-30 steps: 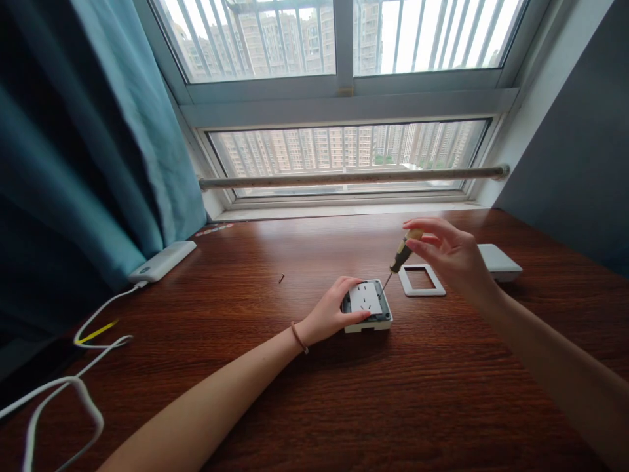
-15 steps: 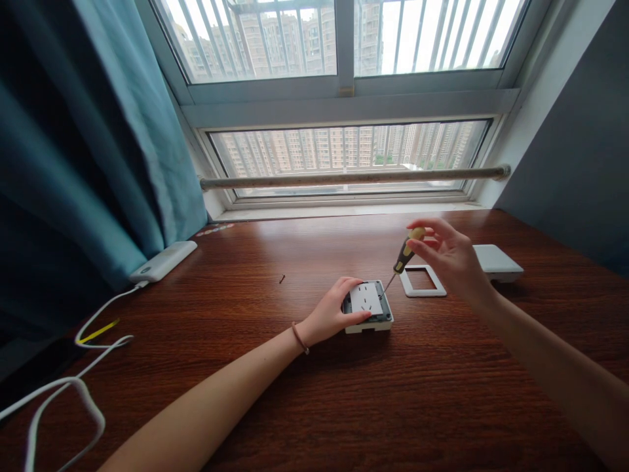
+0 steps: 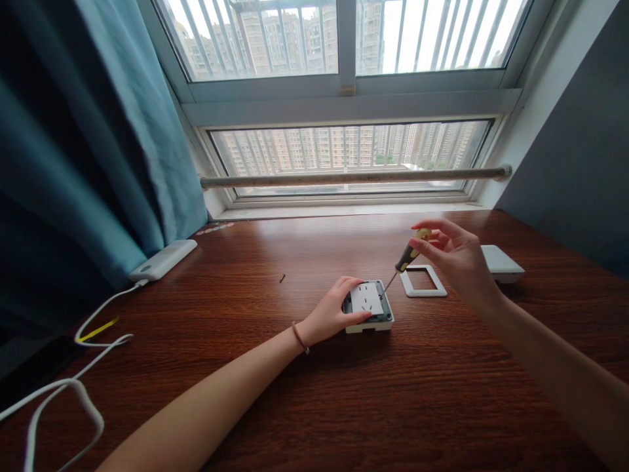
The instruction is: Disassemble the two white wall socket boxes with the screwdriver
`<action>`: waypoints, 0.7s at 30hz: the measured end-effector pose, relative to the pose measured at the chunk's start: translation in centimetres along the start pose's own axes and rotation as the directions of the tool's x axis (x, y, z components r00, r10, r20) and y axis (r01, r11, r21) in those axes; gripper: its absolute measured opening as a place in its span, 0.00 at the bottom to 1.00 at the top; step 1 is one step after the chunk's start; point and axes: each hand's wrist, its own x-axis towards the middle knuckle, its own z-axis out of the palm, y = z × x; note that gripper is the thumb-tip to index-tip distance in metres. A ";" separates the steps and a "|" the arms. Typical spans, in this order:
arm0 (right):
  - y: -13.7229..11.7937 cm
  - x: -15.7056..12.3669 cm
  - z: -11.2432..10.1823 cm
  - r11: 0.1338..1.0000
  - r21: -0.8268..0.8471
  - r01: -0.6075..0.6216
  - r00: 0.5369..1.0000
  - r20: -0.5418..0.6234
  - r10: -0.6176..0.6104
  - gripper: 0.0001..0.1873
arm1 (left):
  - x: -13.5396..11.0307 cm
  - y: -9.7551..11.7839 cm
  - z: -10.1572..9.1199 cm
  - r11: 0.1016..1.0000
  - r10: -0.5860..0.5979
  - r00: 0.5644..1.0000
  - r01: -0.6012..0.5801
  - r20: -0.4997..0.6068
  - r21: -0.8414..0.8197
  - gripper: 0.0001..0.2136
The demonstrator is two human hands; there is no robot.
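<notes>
A white wall socket module (image 3: 369, 304) with a grey surround lies on the wooden desk (image 3: 314, 393). My left hand (image 3: 330, 311) grips its left side, thumb along the front edge and fingers over the top. My right hand (image 3: 455, 259) pinches the yellow-and-black handle of a small screwdriver (image 3: 405, 257). The screwdriver slants down to the left, its thin tip at the socket's upper right corner.
A white socket frame (image 3: 422, 280) lies just right of the socket, and a white box (image 3: 501, 260) sits behind my right hand. A small screw (image 3: 282, 278) rests on the desk farther left. A white power bank (image 3: 164, 259) with trailing white cable (image 3: 73, 387) sits by the teal curtain.
My right hand and the screwdriver handle have shifted slightly right, tilting the tool a little more. The left hand stays on the socket.
</notes>
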 end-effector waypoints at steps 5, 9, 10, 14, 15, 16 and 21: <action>-0.3 -0.1 0.2 0.992 0.125 0.002 0.998 0.058 -0.009 0.17 | -0.1 -0.1 0.0 1.000 0.001 1.000 -0.001 -0.002 0.001 0.25; -0.7 -0.4 0.5 0.983 0.181 -0.003 0.993 0.119 -0.019 0.15 | -0.1 -0.1 0.0 1.000 0.006 1.000 -0.006 0.000 0.004 0.25; -0.6 -0.5 0.6 0.987 0.161 -0.001 0.993 0.117 -0.018 0.14 | 0.0 -0.1 0.0 1.000 0.008 1.000 -0.008 0.000 0.004 0.25; 0.1 -0.4 0.6 0.999 0.039 0.006 0.999 0.033 -0.008 0.16 | 0.0 0.1 0.0 1.000 0.008 1.000 -0.008 -0.003 -0.001 0.25; 0.2 -0.4 0.6 0.999 0.032 0.007 1.000 0.016 -0.008 0.17 | 0.0 0.1 0.0 1.000 0.006 1.000 -0.006 -0.002 -0.001 0.25; 0.2 -0.4 0.5 0.999 0.038 0.005 1.000 0.017 -0.006 0.18 | 0.0 0.1 0.0 1.000 0.004 1.000 -0.004 -0.001 -0.001 0.25; -0.8 -0.6 0.6 0.985 0.173 -0.004 0.990 0.137 -0.020 0.20 | 0.0 -0.1 0.0 1.000 0.006 1.000 -0.006 -0.005 0.005 0.25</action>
